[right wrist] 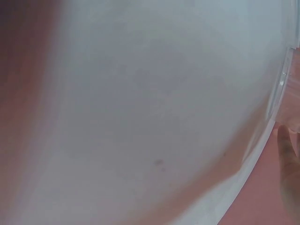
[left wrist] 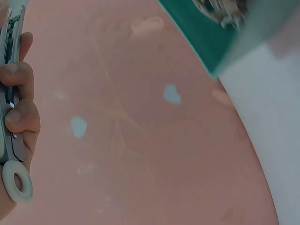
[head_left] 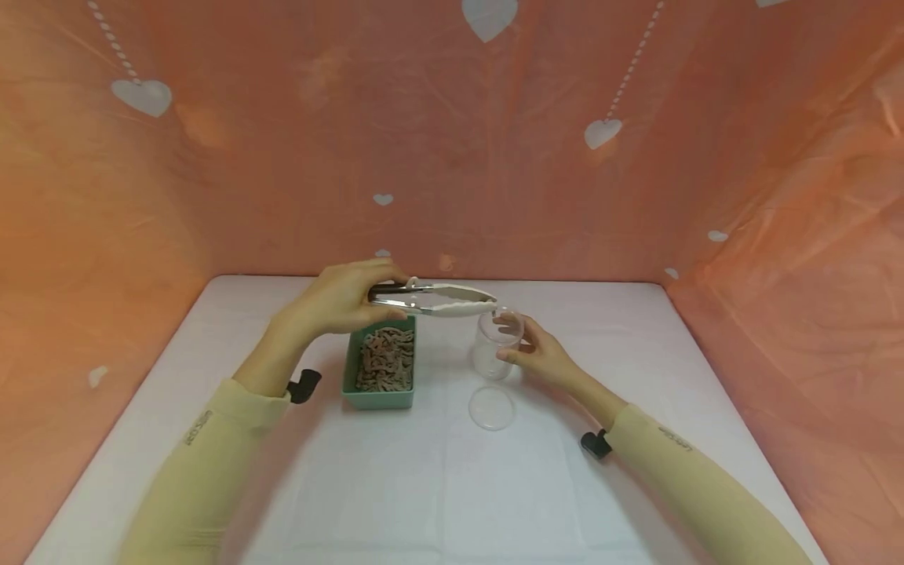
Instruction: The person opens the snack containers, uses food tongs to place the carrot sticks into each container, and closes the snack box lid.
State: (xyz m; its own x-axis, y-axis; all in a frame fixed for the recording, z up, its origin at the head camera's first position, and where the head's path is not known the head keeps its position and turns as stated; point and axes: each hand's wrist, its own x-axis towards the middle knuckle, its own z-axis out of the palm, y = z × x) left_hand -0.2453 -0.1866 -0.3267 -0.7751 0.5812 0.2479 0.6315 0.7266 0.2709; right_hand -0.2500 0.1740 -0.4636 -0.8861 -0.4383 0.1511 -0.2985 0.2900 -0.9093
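My left hand point(head_left: 349, 297) grips metal tongs point(head_left: 462, 309) with pale tips, held sideways above the table. In the left wrist view its fingers curl around the tongs' handles point(left wrist: 18, 145), which end in a pale ring. The tips reach the mouth of a clear jar point(head_left: 489, 357); whether they pinch anything is too small to tell. My right hand point(head_left: 540, 355) holds the jar from its right side, thumb in front and fingers behind. Below my left hand stands a green rectangular container point(head_left: 379, 401) with brown, curled, dried-looking strips point(head_left: 384, 361).
A clear round lid point(head_left: 492, 409) lies flat in front of the jar. The white-covered table point(head_left: 438, 486) meets an orange-pink curtain point(head_left: 438, 157) with pale hearts at the back and sides. Black wrist-camera mounts point(head_left: 304, 386) hang beneath both forearms.
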